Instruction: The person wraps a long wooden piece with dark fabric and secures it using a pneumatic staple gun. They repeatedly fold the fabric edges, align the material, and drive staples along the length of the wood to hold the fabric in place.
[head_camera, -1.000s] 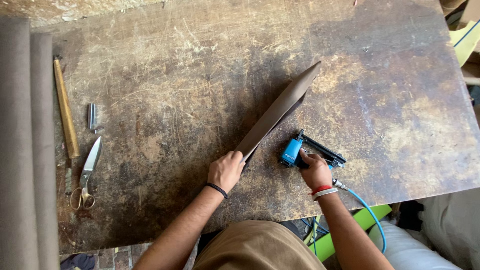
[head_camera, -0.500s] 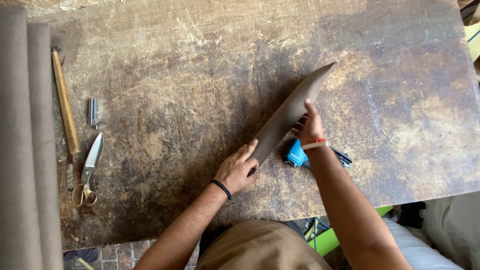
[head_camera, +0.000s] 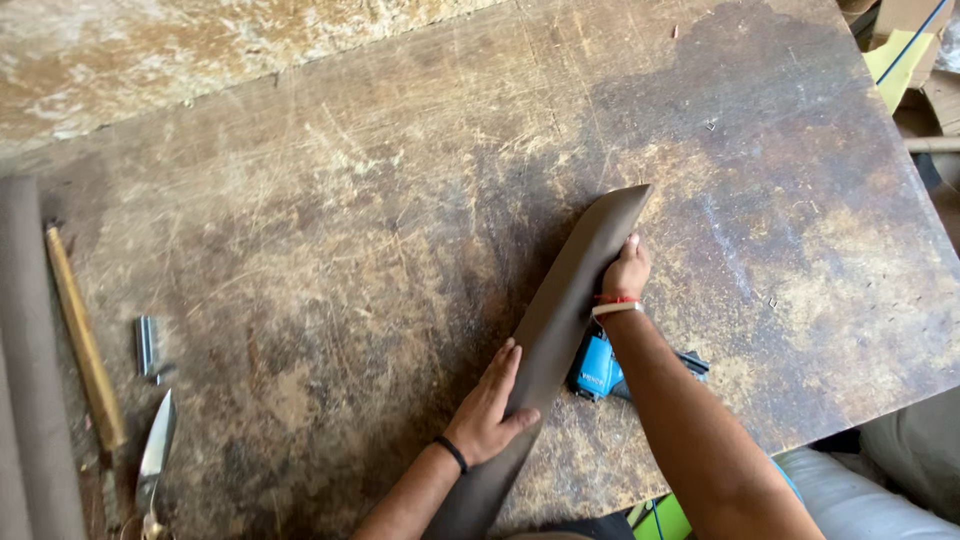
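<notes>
Hands both rest on a long, narrow brown covered panel (head_camera: 560, 330) that lies slantwise across the worn wooden desk (head_camera: 350, 250), its far end pointing up and away, its near end running off the bottom of the view. Left hand (head_camera: 488, 408) sits on the panel's lower half, palm down, fingers laid flat and close together along the left edge, thumb hooked over the face; it presses rather than grips. Right hand (head_camera: 627, 270) is up near the far end, fingers curled over the right-hand edge, holding the panel there; fingertips are hidden behind the edge, so how tightly they close cannot be told. Blue stapling tool (head_camera: 598, 365) lies on the desk just beside the panel, under the right forearm, touched by neither hand. Covering on the visible face looks smooth and drawn tight; whether its edges are fastened underneath cannot be seen, so the stage of the work reads as mid-way: panel covered, tool set down, hands checking or shifting it. Well apart on the left side lie a wooden stick (head_camera: 85, 345), a small strip of metal staples (head_camera: 147, 345), and scissors (head_camera: 155, 460), with a grey roll of fabric (head_camera: 30, 380) along the desk's left border.
</notes>
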